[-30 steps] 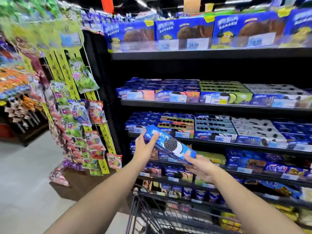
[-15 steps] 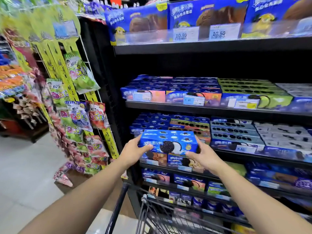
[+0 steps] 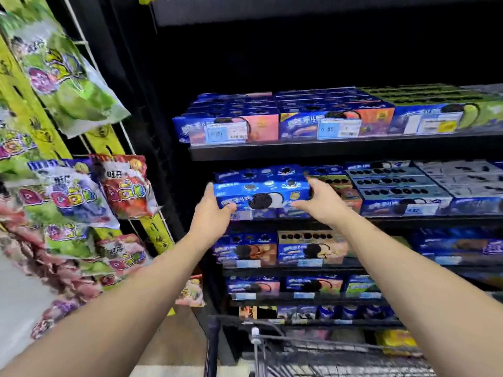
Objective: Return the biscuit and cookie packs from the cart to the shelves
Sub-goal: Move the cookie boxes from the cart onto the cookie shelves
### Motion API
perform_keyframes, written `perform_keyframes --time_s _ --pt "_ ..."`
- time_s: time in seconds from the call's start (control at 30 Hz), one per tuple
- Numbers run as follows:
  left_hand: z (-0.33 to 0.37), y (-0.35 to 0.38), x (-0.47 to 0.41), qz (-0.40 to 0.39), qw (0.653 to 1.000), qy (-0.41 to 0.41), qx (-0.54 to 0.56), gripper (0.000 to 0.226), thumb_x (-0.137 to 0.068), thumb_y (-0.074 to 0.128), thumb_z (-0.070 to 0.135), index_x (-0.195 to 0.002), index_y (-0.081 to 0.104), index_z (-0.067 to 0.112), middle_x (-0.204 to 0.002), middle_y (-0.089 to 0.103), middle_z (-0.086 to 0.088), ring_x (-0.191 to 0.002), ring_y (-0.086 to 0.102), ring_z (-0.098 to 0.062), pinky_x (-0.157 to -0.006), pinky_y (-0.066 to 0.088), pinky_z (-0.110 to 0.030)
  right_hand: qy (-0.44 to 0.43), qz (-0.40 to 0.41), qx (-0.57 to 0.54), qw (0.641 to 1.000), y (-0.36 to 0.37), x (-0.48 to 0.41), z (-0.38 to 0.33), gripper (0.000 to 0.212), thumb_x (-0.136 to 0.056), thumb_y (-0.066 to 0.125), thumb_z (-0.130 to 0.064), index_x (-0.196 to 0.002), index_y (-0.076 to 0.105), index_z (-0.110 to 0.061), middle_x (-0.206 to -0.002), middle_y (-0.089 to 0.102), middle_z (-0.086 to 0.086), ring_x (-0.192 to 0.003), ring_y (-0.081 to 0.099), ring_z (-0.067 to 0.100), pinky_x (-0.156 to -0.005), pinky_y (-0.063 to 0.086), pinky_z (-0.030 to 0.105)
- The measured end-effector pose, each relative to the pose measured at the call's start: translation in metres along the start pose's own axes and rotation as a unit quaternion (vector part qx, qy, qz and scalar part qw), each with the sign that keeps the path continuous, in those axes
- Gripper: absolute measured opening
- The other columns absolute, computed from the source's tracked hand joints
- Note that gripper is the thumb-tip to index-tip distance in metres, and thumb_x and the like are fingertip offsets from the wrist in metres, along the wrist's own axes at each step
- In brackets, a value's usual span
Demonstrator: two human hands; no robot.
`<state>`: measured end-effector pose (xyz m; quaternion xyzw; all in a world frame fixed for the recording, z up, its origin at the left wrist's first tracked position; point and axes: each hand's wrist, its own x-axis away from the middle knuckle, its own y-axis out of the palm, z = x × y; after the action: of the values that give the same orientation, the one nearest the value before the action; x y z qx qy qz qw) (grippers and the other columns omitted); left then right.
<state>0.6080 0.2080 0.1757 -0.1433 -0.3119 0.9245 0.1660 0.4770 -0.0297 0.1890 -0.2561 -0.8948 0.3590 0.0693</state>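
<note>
A blue cookie box [image 3: 262,193] with a black-and-white sandwich cookie printed on its front lies level on top of a stack of like boxes at the left end of a middle shelf [image 3: 408,217]. My left hand [image 3: 215,212] grips its left end, thumb under the front edge. At the right end, my right hand [image 3: 319,201] holds the box with fingers curled round the corner. The wire cart [image 3: 313,346] shows at the bottom of the view, below my arms.
Shelves above and below carry rows of blue, orange and green cookie boxes [image 3: 334,123] with price tags. A rack of hanging candy bags [image 3: 70,191] stands close on the left, near my left arm. A yellow pack [image 3: 396,341] lies in the cart.
Both hands carried the blue box forward and up to the shelf, turning it level onto the stack. I have stepped closer; the shelves fill more of the view.
</note>
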Motion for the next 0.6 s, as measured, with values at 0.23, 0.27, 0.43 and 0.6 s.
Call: perform_keyframes --time_s 0.23,0.27,0.43,0.6 --pt "-0.007 0.002 -0.027 0.01 0.999 -0.021 -0.044 0.048 -0.098 0.056 0.008 -0.141 0.036 0.001 -0.135 0.047 -0.023 -0.099 0.052 -0.028 -0.08 0.035 -0.024 0.033 -0.017 0.051 0.998 0.033 -0.024 -0.02 0.044 -0.087 0.078 -0.026 -0.118 0.058 -0.003 -0.104 0.071 0.015 -0.094 0.068 0.029 -0.086 0.056 0.043" --pt "-0.009 0.004 -0.026 0.011 0.998 -0.019 -0.06 0.045 -0.099 0.055 0.007 -0.139 0.037 -0.001 -0.136 0.044 -0.026 -0.096 0.049 -0.027 -0.077 0.03 -0.021 0.037 -0.013 0.058 0.998 0.038 -0.024 -0.019 0.044 -0.088 0.077 -0.027 -0.118 0.057 -0.003 -0.104 0.071 0.016 -0.096 0.067 0.031 -0.087 0.056 0.044" --pt "-0.012 0.015 -0.003 0.085 0.98 0.099 -0.15 0.065 -0.096 0.053 0.003 -0.153 0.023 0.004 -0.16 0.006 -0.027 -0.149 0.011 -0.042 -0.122 0.017 -0.041 0.039 0.006 0.073 0.997 0.047 -0.019 -0.026 0.049 -0.089 0.074 -0.033 -0.128 0.055 -0.01 -0.11 0.069 0.007 -0.103 0.065 0.029 -0.089 0.053 0.04" --pt "-0.03 0.017 0.021 0.075 0.909 0.247 -0.326 0.082 -0.08 0.058 -0.007 -0.155 0.026 0.003 -0.16 0.015 -0.028 -0.149 0.012 -0.046 -0.123 0.017 -0.054 0.057 0.01 0.119 0.991 0.066 -0.019 -0.041 0.03 -0.098 0.062 -0.038 -0.101 0.051 -0.01 -0.109 0.065 0.011 -0.111 0.058 0.036 -0.103 0.042 0.052"
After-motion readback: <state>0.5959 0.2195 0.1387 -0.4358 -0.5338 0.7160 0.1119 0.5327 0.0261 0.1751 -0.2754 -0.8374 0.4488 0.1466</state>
